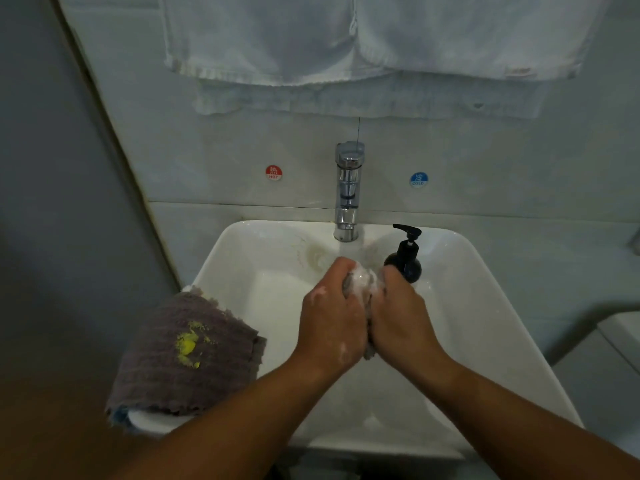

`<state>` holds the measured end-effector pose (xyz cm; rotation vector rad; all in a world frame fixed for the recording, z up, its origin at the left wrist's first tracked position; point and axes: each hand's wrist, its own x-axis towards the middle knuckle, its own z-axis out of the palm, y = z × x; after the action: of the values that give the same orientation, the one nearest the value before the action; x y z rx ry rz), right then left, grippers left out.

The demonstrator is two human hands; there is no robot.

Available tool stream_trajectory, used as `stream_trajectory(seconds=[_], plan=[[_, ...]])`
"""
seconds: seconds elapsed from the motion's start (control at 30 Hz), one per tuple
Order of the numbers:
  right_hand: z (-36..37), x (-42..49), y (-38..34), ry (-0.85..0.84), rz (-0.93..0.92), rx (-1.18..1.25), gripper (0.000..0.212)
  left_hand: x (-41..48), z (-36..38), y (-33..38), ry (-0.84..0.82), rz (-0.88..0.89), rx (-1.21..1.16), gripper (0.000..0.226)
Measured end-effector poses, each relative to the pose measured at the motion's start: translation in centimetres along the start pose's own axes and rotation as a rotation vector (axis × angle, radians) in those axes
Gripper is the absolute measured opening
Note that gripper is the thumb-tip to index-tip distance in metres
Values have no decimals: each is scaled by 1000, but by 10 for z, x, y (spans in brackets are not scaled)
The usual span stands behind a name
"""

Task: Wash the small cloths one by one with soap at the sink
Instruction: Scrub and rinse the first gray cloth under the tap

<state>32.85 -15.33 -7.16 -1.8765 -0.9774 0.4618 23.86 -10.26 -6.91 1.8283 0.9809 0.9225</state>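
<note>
Two bare hands are meeting over the white ceramic sink (pixel 277 289) in the single head view, squeezing a small grey, soap-lathered cloth (pixel 363 278) between them. The left hand (pixel 332 320) is curling its fingers round the cloth's left side. The right hand (pixel 398 317) is closing on its right side. Both grips are tight, with no gap showing between palm and fabric. White foam is bulging out at the top of the grip, and a grey tail of cloth is hanging out below it, between the wrists. The cloth is being held above the basin, not resting in it.

By judgement, the wet cloth is handling as soft, limp and light, and the lather is making it slippery. A full-fist hold on the bunched middle is suiting it better than a corner pinch, which is likely to slide.

Just beyond the grip, a chrome pillar tap (pixel 348 192) is standing at the back rim, and water appears to be falling from it towards the foam. Just behind the right knuckles, a dark pump bottle of soap (pixel 405 261) is standing at the basin's back. Well to the left of the grip, a folded stack of grey-brown ribbed cloths (pixel 194 375) is lying on the sink's left rim, its top one carrying a yellow stain (pixel 187 344). Far above the grip, white towels (pixel 311 39) are hanging on the wall.
</note>
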Motion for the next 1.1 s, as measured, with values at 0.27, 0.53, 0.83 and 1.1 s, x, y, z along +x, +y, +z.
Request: stream_trajectory(seconds=[0.27, 0.53, 0.83, 1.1], plan=[[-5, -1, -8, 103, -157, 8, 17, -5, 2, -8, -60, -13, -4, 22], [0, -18, -10, -82, -76, 74, 6, 15, -6, -3, 55, -40, 53, 21], [-4, 4, 0, 93, -36, -64, 15, -2, -2, 6, -51, 78, 6, 19], [-4, -13, -17, 48, -137, 150, 14, 1, -1, -4, -18, -9, 30, 19]])
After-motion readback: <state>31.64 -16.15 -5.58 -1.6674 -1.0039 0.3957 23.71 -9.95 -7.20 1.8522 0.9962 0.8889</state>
